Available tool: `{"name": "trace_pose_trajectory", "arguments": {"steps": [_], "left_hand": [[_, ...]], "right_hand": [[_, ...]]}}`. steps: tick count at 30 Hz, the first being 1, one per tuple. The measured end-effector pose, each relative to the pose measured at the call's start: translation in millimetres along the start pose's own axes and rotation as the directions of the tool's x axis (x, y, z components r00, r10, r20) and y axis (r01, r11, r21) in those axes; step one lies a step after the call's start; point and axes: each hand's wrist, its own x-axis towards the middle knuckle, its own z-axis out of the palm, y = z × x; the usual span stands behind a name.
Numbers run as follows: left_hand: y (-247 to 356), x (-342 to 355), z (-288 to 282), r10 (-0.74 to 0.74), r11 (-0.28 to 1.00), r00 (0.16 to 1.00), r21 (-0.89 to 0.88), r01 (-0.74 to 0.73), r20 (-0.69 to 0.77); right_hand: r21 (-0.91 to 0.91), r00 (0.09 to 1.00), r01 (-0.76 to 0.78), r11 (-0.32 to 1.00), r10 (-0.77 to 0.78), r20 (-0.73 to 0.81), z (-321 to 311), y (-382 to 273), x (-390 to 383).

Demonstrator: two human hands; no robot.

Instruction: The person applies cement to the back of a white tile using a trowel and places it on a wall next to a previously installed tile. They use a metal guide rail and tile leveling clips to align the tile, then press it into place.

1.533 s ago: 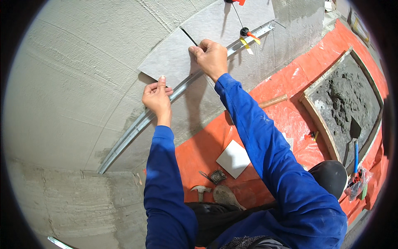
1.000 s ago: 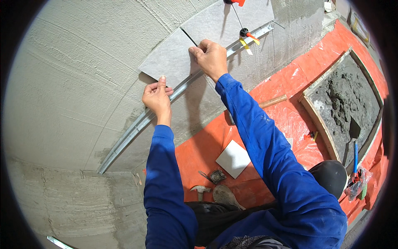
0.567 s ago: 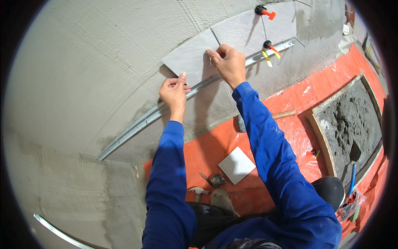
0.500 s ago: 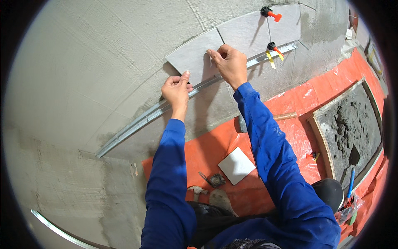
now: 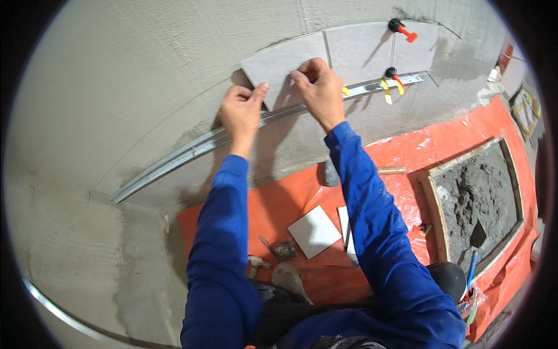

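A light grey tile (image 5: 273,70) stands against the rendered wall, its lower edge along a metal rail (image 5: 197,146). My left hand (image 5: 241,116) is closed at the tile's lower left edge, thumb on the face and fingers round the side. My right hand (image 5: 322,93) is before the tile's lower right part, thumb and fingers pinched together; anything between them is hidden. A yellow wedge (image 5: 346,91) shows beside it. Further right sit more grey tiles (image 5: 363,49), with two black-and-red tile levelers (image 5: 401,29) on their joint and yellow wedges (image 5: 387,92) at the rail.
On the orange sheet (image 5: 279,203) lie a white tile (image 5: 314,231), a tape measure (image 5: 285,250), a hammer (image 5: 257,264) and a mallet (image 5: 330,173). At right, a wooden-framed tray (image 5: 437,218) contains grey mortar and a blue-handled trowel (image 5: 474,264). Another metal strip (image 5: 64,314) lies at lower left.
The view has shifted, so the wall tiles appear lower and further right. My right hand sits slightly further left along the tile, uncovering a yellow wedge. My left hand stays at the tile's edge.
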Motion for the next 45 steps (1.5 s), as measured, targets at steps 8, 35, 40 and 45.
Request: {"name": "trace_pose_trajectory", "arguments": {"steps": [8,35,40,45], "left_hand": [[16.7,5.6,-3.6,0.079,0.968,0.997,0.24,-0.075,-0.008],[14.3,4.0,-1.6,0.1,0.938,0.995,0.334,-0.095,0.001],[9.8,4.5,0.5,0.145,0.93,0.989,0.343,-0.131,-0.014],[2.3,1.1,0.5,0.151,0.979,0.988,0.143,-0.149,-0.008]], "right_hand": [[-0.01,0.992,-0.037,0.999,0.038,0.119,-10.3,-4.7,4.0],[-0.532,0.701,0.476,0.7,0.064,0.711,-63.1,1.8,-33.8],[-0.591,0.742,0.495,0.636,0.044,0.669,-67.3,10.7,-28.7],[-0.591,0.752,0.534,0.605,-0.019,0.659,-65.9,14.0,-29.1]]}}
